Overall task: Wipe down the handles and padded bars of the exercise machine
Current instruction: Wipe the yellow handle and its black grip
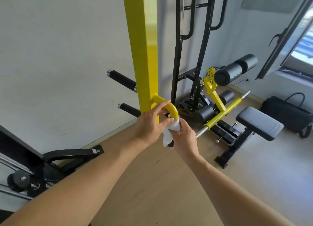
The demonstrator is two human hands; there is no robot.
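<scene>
A curved yellow handle (171, 107) juts from the yellow upright post (144, 56) and bends down into a black grip whose lower end (170, 145) shows below my hands. My left hand (150, 124) rests on the yellow bend, its fingers curled over it. My right hand (183, 134) is closed around a white cloth (171, 129) wrapped on the top of the grip. Black padded rollers (235, 70) sit at the back right, and two black padded pegs (122, 80) stick out left of the post.
A black padded seat (259, 122) on a black frame stands to the right, with a yellow and chrome bar (223, 112) across it. A black bag (288, 114) lies by the right wall. Another black machine (33, 166) fills the lower left. The floor is light wood.
</scene>
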